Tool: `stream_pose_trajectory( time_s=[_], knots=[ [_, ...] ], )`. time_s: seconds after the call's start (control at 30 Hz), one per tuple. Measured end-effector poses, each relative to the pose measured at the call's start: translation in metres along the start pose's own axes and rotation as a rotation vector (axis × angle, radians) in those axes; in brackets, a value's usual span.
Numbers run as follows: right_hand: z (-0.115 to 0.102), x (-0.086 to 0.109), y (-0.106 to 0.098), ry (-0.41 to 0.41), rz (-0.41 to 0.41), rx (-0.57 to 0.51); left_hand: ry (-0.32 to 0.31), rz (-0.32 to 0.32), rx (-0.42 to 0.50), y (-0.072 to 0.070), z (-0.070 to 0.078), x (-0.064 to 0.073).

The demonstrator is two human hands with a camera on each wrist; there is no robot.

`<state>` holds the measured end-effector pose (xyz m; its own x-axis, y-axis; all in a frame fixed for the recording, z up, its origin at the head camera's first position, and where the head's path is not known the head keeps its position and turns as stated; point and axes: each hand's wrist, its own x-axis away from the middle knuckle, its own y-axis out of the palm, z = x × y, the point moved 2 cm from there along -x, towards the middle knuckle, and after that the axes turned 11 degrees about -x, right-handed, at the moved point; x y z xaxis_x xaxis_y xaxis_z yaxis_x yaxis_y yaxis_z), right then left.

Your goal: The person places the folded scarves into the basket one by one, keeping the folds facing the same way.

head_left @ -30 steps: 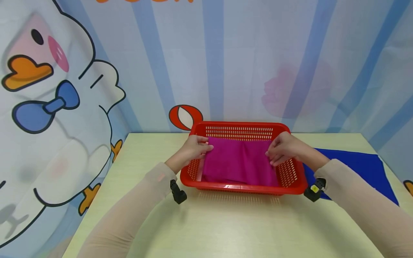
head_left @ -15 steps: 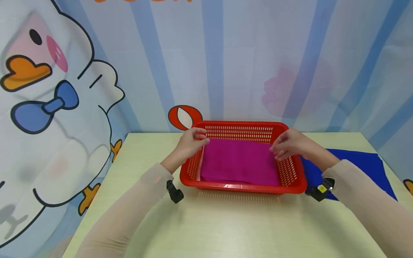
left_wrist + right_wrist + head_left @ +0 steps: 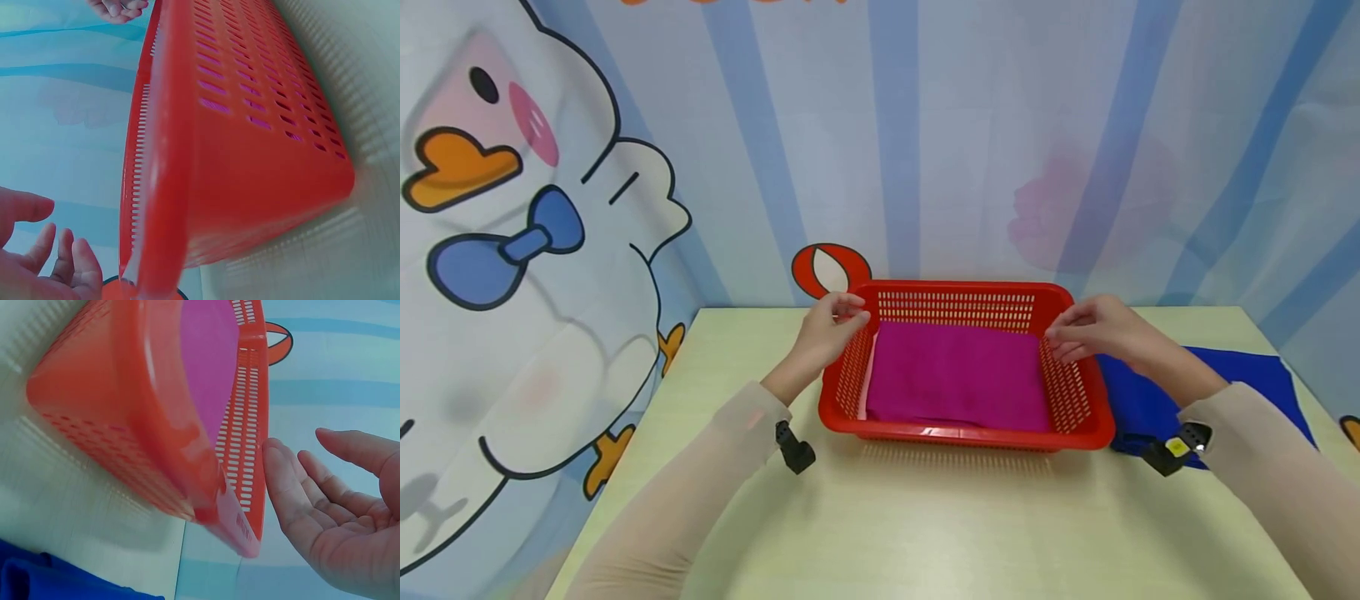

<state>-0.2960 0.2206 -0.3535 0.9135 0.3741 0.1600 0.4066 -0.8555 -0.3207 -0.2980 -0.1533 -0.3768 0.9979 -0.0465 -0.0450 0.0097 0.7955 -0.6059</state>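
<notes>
- Backdrop (image 3: 955, 167): stands behind the surface (image 3: 962, 517); a duck print (image 3: 565, 333) occupies the left part, blue stripes run down the remainder
- Left sleeve (image 3: 700, 475): beige, extends inward from the surface's near left part; a black left camera (image 3: 795, 450) is worn at the cuff
- Left hand (image 3: 822, 335): free, grasping nothing; thumb and fingers are apart and lightly bent; positioned at the left end of the basket (image 3: 925, 434), by its far left corner
- Basket: red, slotted walls, upright; rests near the surface's far edge, about midway between the left and right edges, with its long sides roughly parallel to the far edge
- Pink cloth (image 3: 958, 375): lies spread inside the basket and covers most of its floor; a pale strip (image 3: 866, 385) shows along its left edge; the cloth is also visible through the wall slots in the left wrist view
- Right hand (image 3: 1101, 332): free, grasping nothing; thumb stands clear of the bent fingers; positioned at the basket's right end, by its far right corner; contact with the rim cannot be determined
- Right sleeve (image 3: 1270, 475): beige; a black right camera (image 3: 1165, 457) with a yellow mark is worn at the cuff
- Blue cloth (image 3: 1258, 373): lies on the surface, between the basket and the right edge; the right arm partly hides it; folds show in the right wrist view
</notes>
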Motion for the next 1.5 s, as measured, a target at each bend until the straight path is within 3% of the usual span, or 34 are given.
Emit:
stream_pose_trajectory(
  time_s=[0.47, 0.87, 1.03, 1.37, 1.5],
  knots=[
    [0.009, 0.018, -0.026, -0.024, 0.089, -0.01, 0.051, 0.061, -0.101, -0.006, -0.008, 0.002],
    [0.027, 0.034, -0.044, -0.035, 0.191, 0.068, 0.061, 0.084, -0.142, -0.01, -0.02, 0.005],
    [0.038, 0.04, -0.047, -0.037, 0.218, 0.165, 0.042, 0.079, -0.175, -0.009, -0.024, 0.007],
    [0.06, 0.054, -0.052, -0.134, 0.256, 0.488, -0.052, 0.059, -0.217, -0.001, -0.038, 0.005],
    [0.07, 0.059, -0.051, -0.157, 0.258, 0.547, -0.091, 0.039, -0.207, 0.002, -0.042, 0.004]
  ],
)
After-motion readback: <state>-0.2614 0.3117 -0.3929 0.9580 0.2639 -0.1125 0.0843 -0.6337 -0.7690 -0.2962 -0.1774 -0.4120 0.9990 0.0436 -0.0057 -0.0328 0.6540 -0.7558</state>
